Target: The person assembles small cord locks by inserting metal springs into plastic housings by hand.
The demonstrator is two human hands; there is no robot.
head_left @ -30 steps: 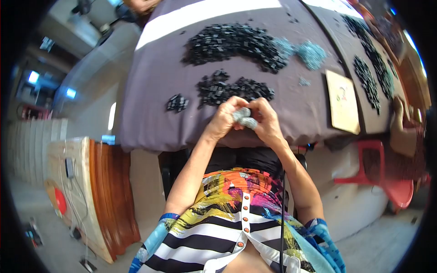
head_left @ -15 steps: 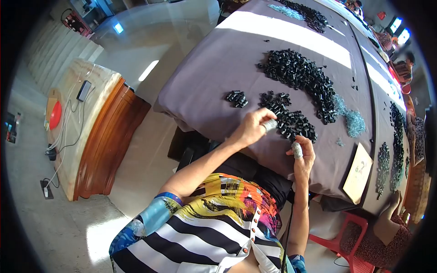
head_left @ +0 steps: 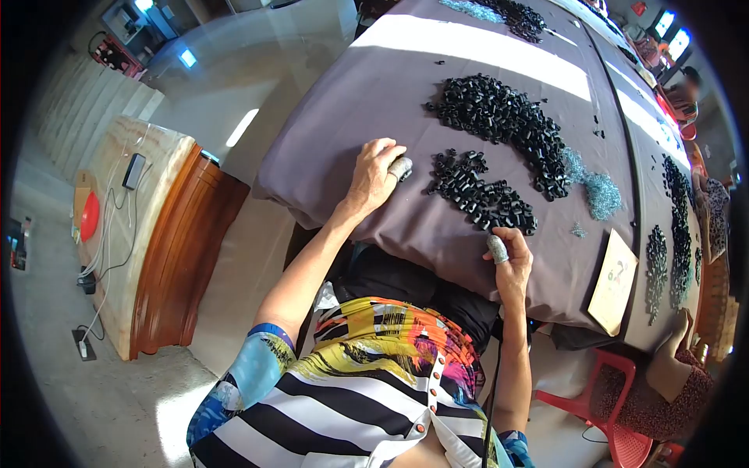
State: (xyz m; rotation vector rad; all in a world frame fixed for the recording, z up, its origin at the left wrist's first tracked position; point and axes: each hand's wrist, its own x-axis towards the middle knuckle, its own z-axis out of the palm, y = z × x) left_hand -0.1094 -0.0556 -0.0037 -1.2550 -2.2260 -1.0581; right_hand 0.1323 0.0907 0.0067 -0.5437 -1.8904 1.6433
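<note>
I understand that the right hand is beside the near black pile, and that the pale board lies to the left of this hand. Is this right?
Not quite: the side is wrong. The head view shows the pale board to the right of the right hand, which is indeed beside the near black pile.

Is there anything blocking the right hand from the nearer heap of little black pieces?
Nothing visible is. The bare right hand, with grey wrapping, is right by the near edge of the heap of small, shiny black pieces. I can't tell whether they touch.
</note>
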